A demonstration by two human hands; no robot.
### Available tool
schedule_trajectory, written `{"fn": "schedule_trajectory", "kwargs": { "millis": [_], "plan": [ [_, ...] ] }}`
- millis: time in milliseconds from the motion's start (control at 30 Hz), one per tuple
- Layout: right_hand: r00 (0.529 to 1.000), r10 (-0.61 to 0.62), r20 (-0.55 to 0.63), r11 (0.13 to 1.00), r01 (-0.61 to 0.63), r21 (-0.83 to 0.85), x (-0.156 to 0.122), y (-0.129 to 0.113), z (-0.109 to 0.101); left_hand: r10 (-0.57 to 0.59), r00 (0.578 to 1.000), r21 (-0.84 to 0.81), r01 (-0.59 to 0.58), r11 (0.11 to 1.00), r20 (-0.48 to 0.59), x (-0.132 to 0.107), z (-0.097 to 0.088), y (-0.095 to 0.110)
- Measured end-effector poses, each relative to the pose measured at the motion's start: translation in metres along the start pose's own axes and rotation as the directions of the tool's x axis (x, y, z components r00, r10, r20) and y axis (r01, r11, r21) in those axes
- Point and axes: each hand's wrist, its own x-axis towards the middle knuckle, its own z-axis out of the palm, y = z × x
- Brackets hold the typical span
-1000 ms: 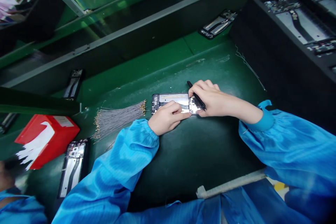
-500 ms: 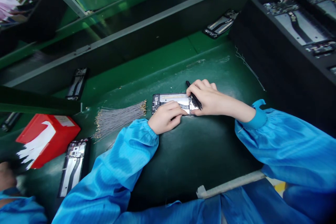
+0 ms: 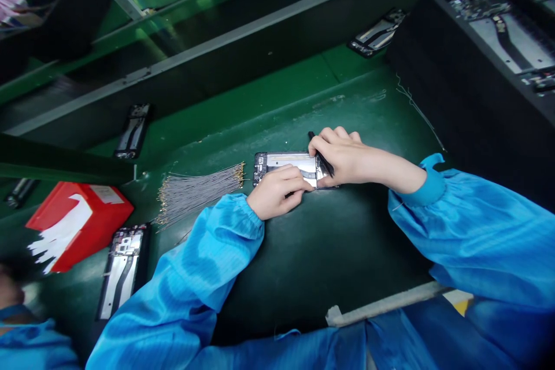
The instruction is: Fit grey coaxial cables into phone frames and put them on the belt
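Note:
An opened phone body (image 3: 289,159), with a silver middle and a dark flex strip, lies flat on the green bench. My left hand (image 3: 280,191) rests over its near side, fingers curled and fingertips pinched at the near edge; what they pinch is too small to make out. My right hand (image 3: 347,156) is closed on slim black tweezers (image 3: 323,161), slanting across the phone's right end. Its thumb touches the phone's near right edge, beside the left fingertips. Left of the phone lies a bundle of thin grey cables (image 3: 202,192) with gold-coloured ends.
A red box (image 3: 97,214) with white paper strips and another opened phone (image 3: 124,269) lie at left. More phone bodies lie by the rear ledge (image 3: 133,130) and the black rack (image 3: 433,87) at right. A co-worker's sleeve (image 3: 34,347) shows bottom left.
The view has shifted slightly. Both hands stay at the phone's right part, with the left fingertips still at its near edge and the tweezers still in the right hand.

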Motion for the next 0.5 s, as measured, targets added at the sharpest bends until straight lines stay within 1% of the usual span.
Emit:
{"fn": "schedule_trajectory", "kwargs": {
  "millis": [100,200,300,400,500],
  "plan": [
    [1.0,-0.004,0.001,0.999,0.004,-0.051,0.0,-0.005,0.0,0.007,1.0,0.005,-0.007,1.0,0.001,0.0,0.0,0.0],
    [0.997,-0.077,-0.016,0.996,0.076,-0.035,-0.002,-0.006,0.0,0.0,1.0,0.009,0.0,1.0,-0.015,0.0,0.001,0.001],
    [0.988,-0.152,-0.038,0.987,0.154,0.042,-0.004,-0.001,0.001,-0.047,0.998,0.029,0.048,0.998,-0.048,0.0,0.004,0.002],
    [0.988,-0.149,-0.049,0.985,0.153,0.085,-0.005,0.003,0.002,-0.112,0.991,0.072,0.118,0.99,-0.079,0.0,0.007,0.003],
    [0.984,-0.165,-0.064,0.983,0.17,0.072,-0.004,0.005,0.003,-0.153,0.983,0.115,0.165,0.98,-0.102,0.002,0.009,0.004]
  ]
}}
